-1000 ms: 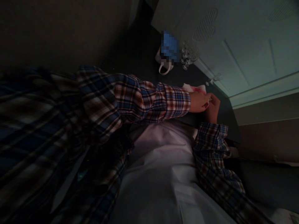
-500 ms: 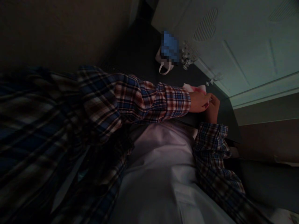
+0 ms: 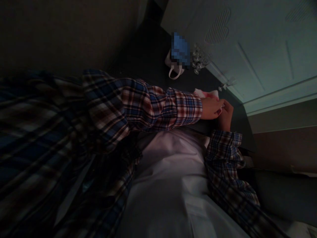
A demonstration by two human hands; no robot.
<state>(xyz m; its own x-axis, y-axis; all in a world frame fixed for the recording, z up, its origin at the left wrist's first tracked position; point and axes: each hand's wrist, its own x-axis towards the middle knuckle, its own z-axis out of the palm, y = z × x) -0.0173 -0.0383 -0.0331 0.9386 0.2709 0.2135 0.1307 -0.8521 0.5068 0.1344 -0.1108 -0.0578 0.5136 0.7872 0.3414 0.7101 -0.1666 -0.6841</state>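
Observation:
My left hand [image 3: 211,108], reaching across from the left in a plaid sleeve, has its fingers bent and closed against my right hand. My right hand [image 3: 226,115] is bent at the wrist, its fingers curled in to meet the left. A pink, red and white cloth [image 3: 207,94] shows just beyond my left hand, and a reddish bit of it appears between the hands. Both hands seem closed on this cloth, though the dim light hides the fingertips. Just past them a clear stemmed glass [image 3: 226,84] stands on the dark table [image 3: 148,56].
Several more stemmed glasses [image 3: 198,61] are grouped farther back by the pale panelled wall [image 3: 247,49]. Beside them sits a pale container with a loop handle [image 3: 174,72], with a pixelated blue item [image 3: 180,49] over it. My white shirt [image 3: 170,178] fills the lower middle.

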